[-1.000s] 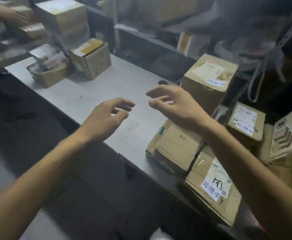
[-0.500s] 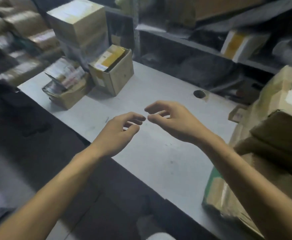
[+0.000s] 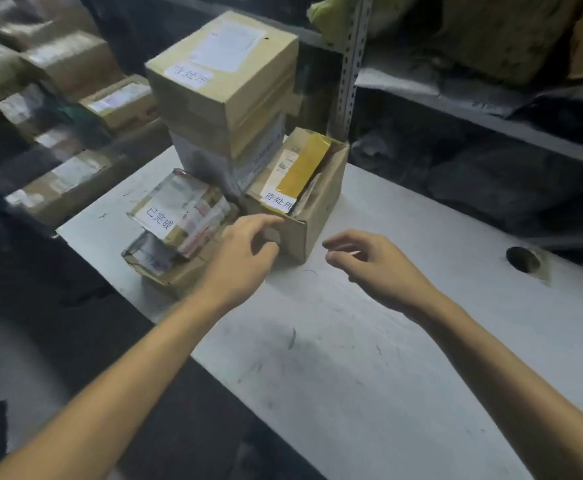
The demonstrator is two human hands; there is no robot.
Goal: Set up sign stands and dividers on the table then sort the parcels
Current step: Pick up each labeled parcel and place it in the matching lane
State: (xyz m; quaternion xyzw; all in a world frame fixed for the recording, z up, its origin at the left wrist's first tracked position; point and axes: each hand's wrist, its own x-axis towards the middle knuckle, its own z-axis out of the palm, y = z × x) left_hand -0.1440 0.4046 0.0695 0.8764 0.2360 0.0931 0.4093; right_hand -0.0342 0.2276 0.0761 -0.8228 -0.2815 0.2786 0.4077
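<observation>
On the grey table (image 3: 369,358) stand several parcels at the far left end. A small brown box with yellow tape and a handwritten label (image 3: 312,202) sits in the middle of the group. My left hand (image 3: 245,251) reaches to its near left corner, fingers loosely curled and at the cardboard, holding nothing. My right hand (image 3: 376,268) hovers over the table just right of that box, fingers relaxed and empty. A flat taped parcel with a white label (image 3: 176,216) lies on another box to the left. A tall stack of two boxes (image 3: 227,98) rises behind.
A metal shelf upright (image 3: 350,57) and shelves with dark bags stand behind the table. More parcels (image 3: 75,98) pile up beyond the table's left end. A round cable hole (image 3: 522,259) lies at the right. The floor on the near left is dark.
The view has swung left and closer to the parcel group. Both hands moved forward to the yellow-taped box, the left reaching its corner. The parcels on the right left the view.
</observation>
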